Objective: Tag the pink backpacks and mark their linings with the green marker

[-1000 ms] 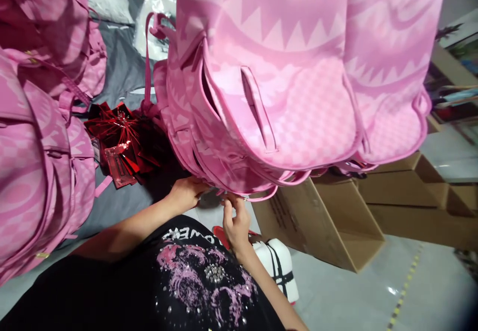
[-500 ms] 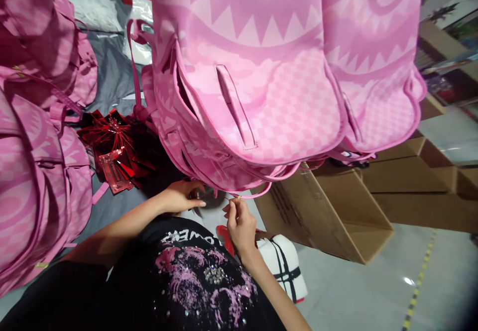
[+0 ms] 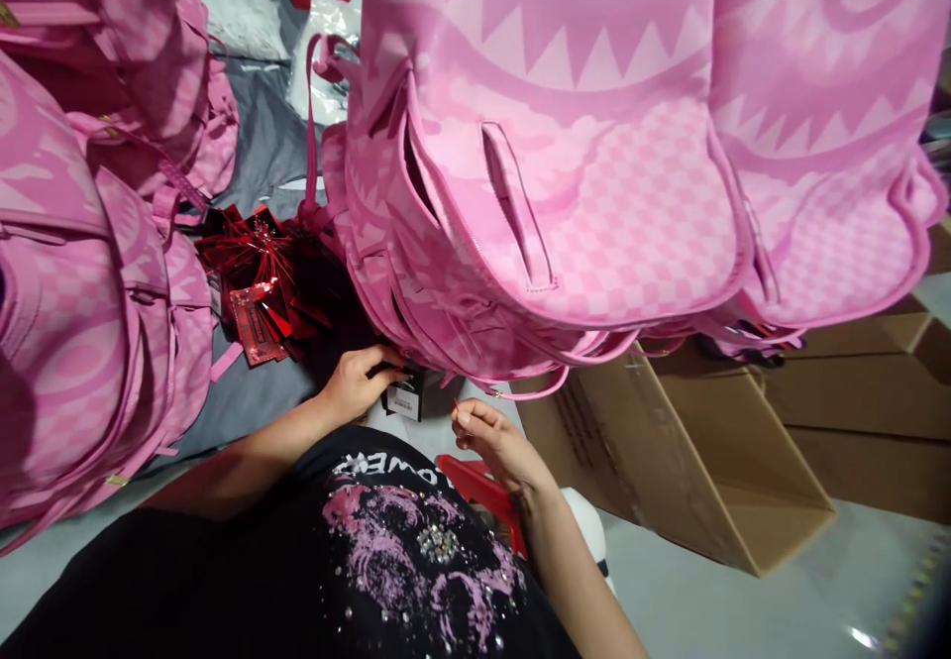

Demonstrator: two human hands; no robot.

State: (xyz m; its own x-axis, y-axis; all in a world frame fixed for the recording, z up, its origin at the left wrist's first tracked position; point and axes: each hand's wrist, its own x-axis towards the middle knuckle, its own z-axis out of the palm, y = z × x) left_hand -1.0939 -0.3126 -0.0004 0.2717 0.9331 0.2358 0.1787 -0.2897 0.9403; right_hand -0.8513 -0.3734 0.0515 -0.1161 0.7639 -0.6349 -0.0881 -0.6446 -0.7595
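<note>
A large pink backpack with a shark-mouth print fills the upper middle, its bottom edge facing me. My left hand grips a dark hang tag with a white label just below that edge. My right hand is curled beside it, fingers pinched on a thin red string that I can barely make out. A thin pink loop hangs from the backpack between my hands.
More pink backpacks pile up at left. A heap of shiny red tags lies on grey cloth. Open cardboard boxes stand at right on a pale floor. A red stool edge shows below my right hand.
My left hand has drawn the dark tag out from under the backpack. My right hand has dropped slightly away from the pink loop. The view has shifted a little to the left.
</note>
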